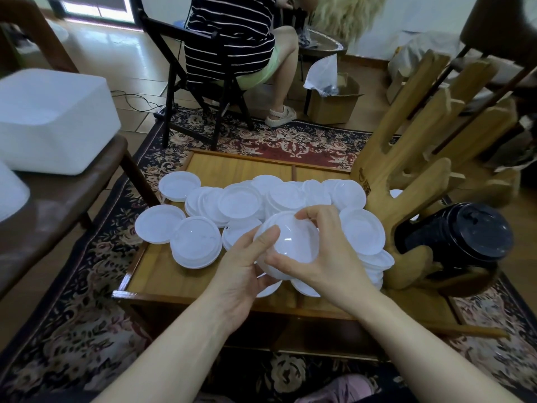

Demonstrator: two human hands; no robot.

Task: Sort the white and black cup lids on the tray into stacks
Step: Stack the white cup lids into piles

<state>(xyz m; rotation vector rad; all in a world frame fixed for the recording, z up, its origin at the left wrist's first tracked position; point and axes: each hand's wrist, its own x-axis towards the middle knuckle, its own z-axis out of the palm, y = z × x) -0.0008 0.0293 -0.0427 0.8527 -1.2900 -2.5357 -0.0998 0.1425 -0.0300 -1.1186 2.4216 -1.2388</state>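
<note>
Over the wooden tray, both hands grip a white lid.

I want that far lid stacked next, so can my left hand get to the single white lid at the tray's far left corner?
Probably not yet: the way to the single white lid is open, but the left hand and right hand both grip a held stack of white lids.
</note>
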